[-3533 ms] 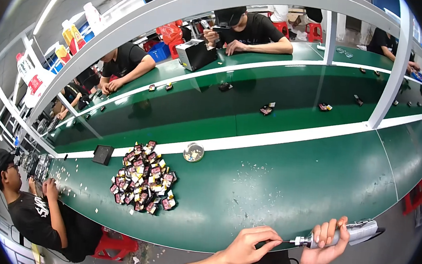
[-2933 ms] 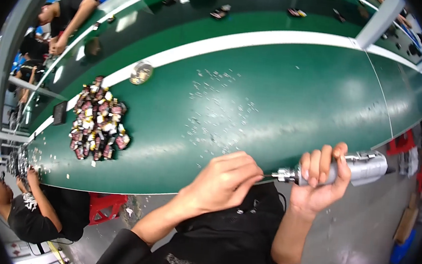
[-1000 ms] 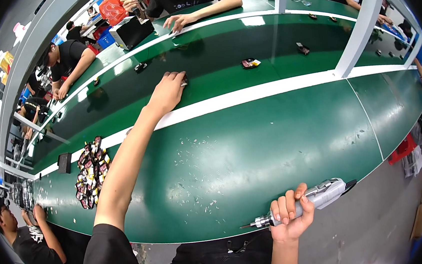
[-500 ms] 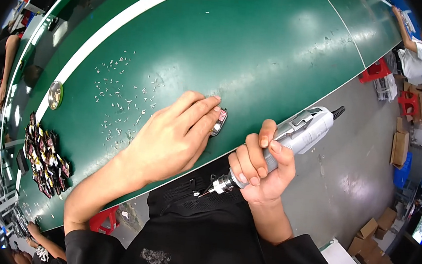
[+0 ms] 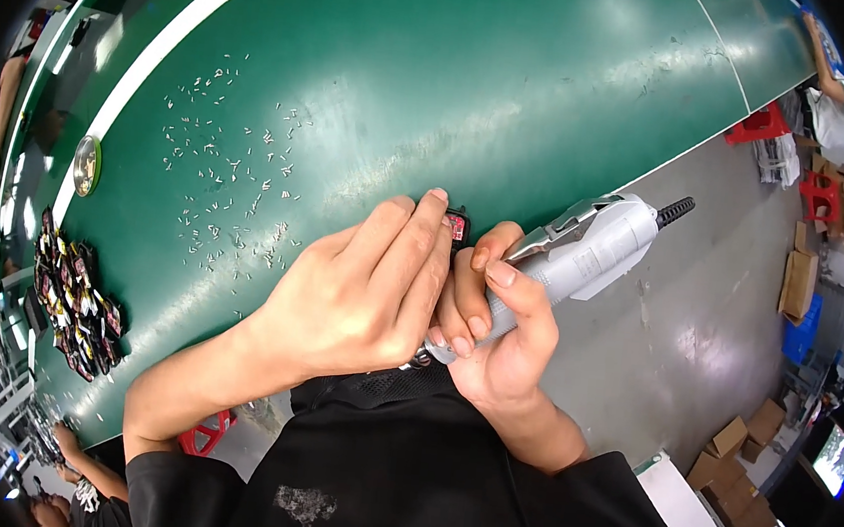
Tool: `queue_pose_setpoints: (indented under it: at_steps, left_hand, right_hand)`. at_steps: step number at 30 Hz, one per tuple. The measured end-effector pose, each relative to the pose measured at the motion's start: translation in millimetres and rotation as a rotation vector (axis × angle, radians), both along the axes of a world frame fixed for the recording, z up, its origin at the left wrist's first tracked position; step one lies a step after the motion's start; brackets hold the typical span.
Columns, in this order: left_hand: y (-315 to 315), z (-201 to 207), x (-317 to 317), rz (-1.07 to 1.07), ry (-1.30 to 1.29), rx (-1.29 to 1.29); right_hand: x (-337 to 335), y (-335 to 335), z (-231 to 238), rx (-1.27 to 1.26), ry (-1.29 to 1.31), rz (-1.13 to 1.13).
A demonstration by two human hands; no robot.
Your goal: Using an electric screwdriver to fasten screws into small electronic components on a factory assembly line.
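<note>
My left hand (image 5: 360, 283) lies over a small black device (image 5: 459, 229) at the table's near edge, its fingers pressed together along it. Only the device's far end, with a red part, shows past my fingertips. Wrapped round a grey-white electric screwdriver (image 5: 589, 253), my right hand (image 5: 501, 336) is close beside the left. The screwdriver lies slanted, its cable end up to the right. Its nose reaches under my left hand, where the bit is hidden. I cannot tell whether the bit touches the device.
Small silvery screw-like pieces (image 5: 235, 167) are scattered over the green table (image 5: 497, 89). A round dish (image 5: 87, 166) and a heap of black devices (image 5: 76, 298) sit at the left. Red stools (image 5: 760, 125) and cardboard boxes (image 5: 740, 477) stand on the right; other people work around the edges.
My right hand has brought the screwdriver left and slightly up, its nose now beside my left hand. The left hand has stayed over the device, and the whole view has shifted a little.
</note>
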State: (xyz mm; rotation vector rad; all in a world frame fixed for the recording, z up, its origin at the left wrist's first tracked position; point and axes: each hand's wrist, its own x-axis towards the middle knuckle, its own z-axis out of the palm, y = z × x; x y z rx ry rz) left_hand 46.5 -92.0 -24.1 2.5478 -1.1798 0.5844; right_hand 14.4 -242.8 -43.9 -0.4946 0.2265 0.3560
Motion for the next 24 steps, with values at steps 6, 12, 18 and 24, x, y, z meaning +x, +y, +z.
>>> queue_pose_setpoints:
  at_steps: [6, 12, 18, 24]
  left_hand:
    - [3, -1, -3, 0.009, 0.065, 0.014]
    - [5, -1, -7, -0.002, 0.139, 0.055]
    - [6, -6, -9, 0.002, 0.063, 0.076]
    - [8, -10, -9, 0.027, 0.018, 0.070]
  right_hand:
    - [22, -18, 9, 0.014, -0.219, 0.054]
    - [69, -46, 41, -0.183, -0.603, -0.028]
    - [89, -44, 35, -0.266, -0.714, -0.027]
    - [93, -37, 28, -0.287, -0.699, -0.007]
